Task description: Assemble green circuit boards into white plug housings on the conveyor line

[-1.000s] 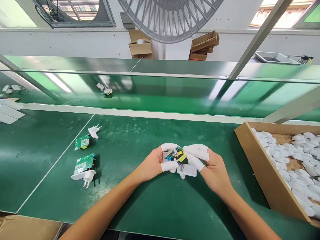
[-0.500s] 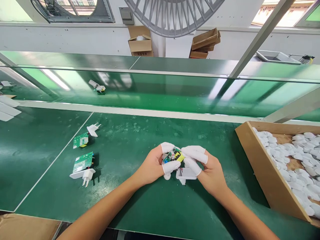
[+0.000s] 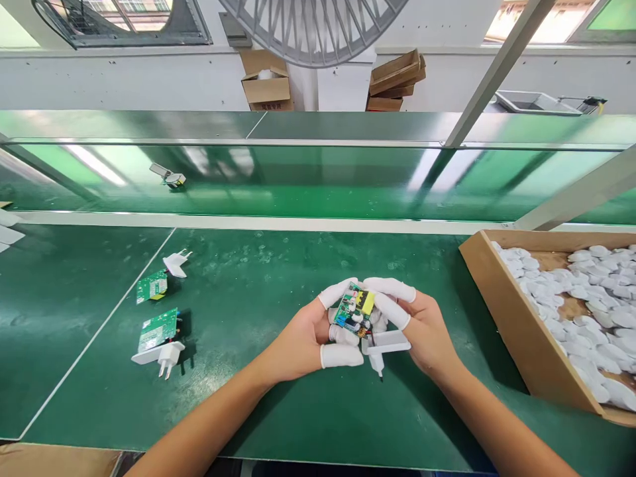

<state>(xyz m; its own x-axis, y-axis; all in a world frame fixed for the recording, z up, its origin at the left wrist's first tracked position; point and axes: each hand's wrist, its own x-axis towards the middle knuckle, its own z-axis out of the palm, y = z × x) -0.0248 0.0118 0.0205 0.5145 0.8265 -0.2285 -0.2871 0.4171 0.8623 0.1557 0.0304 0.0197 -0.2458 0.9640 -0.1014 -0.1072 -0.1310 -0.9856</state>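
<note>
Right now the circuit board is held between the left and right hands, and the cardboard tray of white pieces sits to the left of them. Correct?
No, the side is wrong: the head view shows the cardboard tray of white pieces to the right of the hands. The circuit board is indeed held between the left hand and right hand.

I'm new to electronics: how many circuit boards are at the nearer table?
3: one held board, plus a nearer board and farther board at left; others may be hidden.
</note>
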